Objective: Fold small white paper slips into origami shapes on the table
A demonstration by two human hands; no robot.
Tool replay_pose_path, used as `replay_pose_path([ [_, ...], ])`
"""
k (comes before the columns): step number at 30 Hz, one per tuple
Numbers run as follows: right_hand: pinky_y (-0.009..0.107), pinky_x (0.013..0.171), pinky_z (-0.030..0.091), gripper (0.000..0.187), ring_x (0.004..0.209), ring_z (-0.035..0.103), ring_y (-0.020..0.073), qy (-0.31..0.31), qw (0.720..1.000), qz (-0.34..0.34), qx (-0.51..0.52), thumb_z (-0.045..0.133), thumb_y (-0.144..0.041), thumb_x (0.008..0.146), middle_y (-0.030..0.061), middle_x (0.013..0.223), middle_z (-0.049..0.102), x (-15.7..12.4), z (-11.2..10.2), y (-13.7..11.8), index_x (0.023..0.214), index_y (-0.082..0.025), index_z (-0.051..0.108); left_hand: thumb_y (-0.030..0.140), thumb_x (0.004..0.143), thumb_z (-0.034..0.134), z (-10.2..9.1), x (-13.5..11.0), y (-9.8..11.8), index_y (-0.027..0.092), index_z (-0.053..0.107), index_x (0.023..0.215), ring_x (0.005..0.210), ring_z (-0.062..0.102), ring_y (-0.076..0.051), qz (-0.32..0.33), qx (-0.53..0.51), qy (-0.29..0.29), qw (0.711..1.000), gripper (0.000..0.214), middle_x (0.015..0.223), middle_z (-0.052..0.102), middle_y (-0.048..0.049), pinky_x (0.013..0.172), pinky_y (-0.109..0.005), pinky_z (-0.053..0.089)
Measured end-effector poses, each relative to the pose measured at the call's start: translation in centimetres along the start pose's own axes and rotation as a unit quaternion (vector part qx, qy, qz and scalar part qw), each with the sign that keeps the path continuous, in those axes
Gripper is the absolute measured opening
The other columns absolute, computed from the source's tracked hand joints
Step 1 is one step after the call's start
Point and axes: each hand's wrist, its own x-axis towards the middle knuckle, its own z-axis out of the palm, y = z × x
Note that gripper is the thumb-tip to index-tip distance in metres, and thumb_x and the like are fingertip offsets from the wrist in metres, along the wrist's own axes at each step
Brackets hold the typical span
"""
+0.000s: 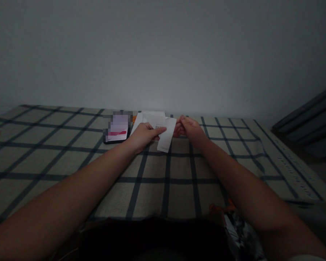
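Note:
A narrow white paper slip (167, 137) with faint print slants over the cloth near the middle of the view. My left hand (146, 136) pinches its left side, the thumb lying on top. Close by the slip's right edge is my right hand (189, 127), its fingers curled in and the thumb against them. Whether those fingers grip anything is hard to see. Behind the left hand and the slip lie white paper sheets (153, 114), partly covered.
A phone (118, 127) with a lit, blurred screen lies left of the papers. Blue-lined checked cloth (119, 195) covers the table, which meets a pale wall (163, 54). A dark ridged object (312, 119) stands at far right. Something orange (220, 207) is at the front edge.

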Motion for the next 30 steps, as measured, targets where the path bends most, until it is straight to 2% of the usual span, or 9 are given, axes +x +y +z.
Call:
replay_pose_path([
  [5,0.027,0.065,0.054,0.034,0.064,0.064,0.0121,-0.059,0.994,0.012,-0.09,0.069,-0.051,0.079,0.0015,0.07,0.067,-0.34,0.05,-0.3,0.079,-0.017,0.062,0.041,0.063,0.084,-0.17,0.2,-0.06,0.016,0.075,0.088,0.074,0.067,-0.016,-0.012,-0.029,0.016,0.999,0.036,0.094,0.075,-0.011,0.054,-0.022,0.048],
  [8,0.027,0.063,0.055,0.032,0.062,0.064,0.0122,-0.036,0.995,0.014,-0.09,0.069,-0.047,0.079,0.0017,0.067,0.066,-0.36,0.07,-0.34,0.074,-0.017,0.058,0.04,0.065,0.083,-0.12,0.17,-0.08,0.016,0.076,0.091,0.077,0.069,-0.017,-0.018,-0.03,-0.004,0.999,0.036,0.096,0.076,-0.0112,0.059,-0.024,0.051],
  [12,0.028,0.062,0.055,0.031,0.061,0.063,0.0125,-0.006,0.995,0.011,-0.094,0.07,-0.045,0.078,0.0016,0.066,0.066,-0.32,-0.08,-0.41,0.074,-0.017,0.056,0.04,0.065,0.083,-0.11,0.25,-0.29,0.013,0.075,0.077,0.071,0.068,-0.017,-0.018,-0.014,-0.029,0.999,0.031,0.085,0.076,-0.0122,0.065,-0.027,0.055],
  [18,0.027,0.064,0.054,0.034,0.064,0.063,0.0123,-0.016,0.996,0.007,-0.085,0.069,-0.049,0.078,0.0009,0.071,0.066,-0.25,-0.15,-0.12,0.081,-0.017,0.06,0.038,0.067,0.083,-0.21,0.37,-0.44,0.012,0.073,0.074,0.064,0.066,-0.012,-0.021,0.011,-0.036,0.999,0.029,0.079,0.075,-0.0088,0.067,-0.024,0.056],
  [22,0.026,0.06,0.051,0.034,0.062,0.06,0.012,-0.005,0.996,0.008,-0.085,0.071,-0.048,0.076,-0.0009,0.066,0.062,-0.27,-0.15,-0.11,0.072,-0.018,0.055,0.05,0.075,0.073,0.01,0.29,-0.36,0.011,0.071,0.073,0.061,0.066,-0.014,-0.019,-0.007,-0.017,1.0,0.04,0.073,0.073,-0.0091,0.066,-0.026,0.057],
  [25,0.026,0.061,0.05,0.032,0.064,0.059,0.0119,-0.003,0.996,-0.004,-0.092,0.069,-0.046,0.078,0.0002,0.07,0.062,-0.26,-0.09,-0.21,0.075,-0.017,0.057,0.054,0.078,0.069,0.1,0.16,-0.13,0.01,0.069,0.069,0.059,0.066,-0.014,-0.012,-0.009,-0.011,1.0,0.045,0.066,0.071,-0.0085,0.068,-0.027,0.058],
  [30,0.026,0.06,0.048,0.034,0.065,0.058,0.0118,-0.002,0.997,0.011,-0.079,0.069,-0.049,0.077,0.0,0.071,0.062,-0.31,0.11,-0.35,0.079,-0.017,0.059,0.054,0.078,0.069,-0.03,-0.02,-0.06,0.01,0.073,0.074,0.063,0.068,-0.015,0.002,0.019,-0.049,0.999,0.044,0.07,0.073,-0.0094,0.07,-0.027,0.058],
])
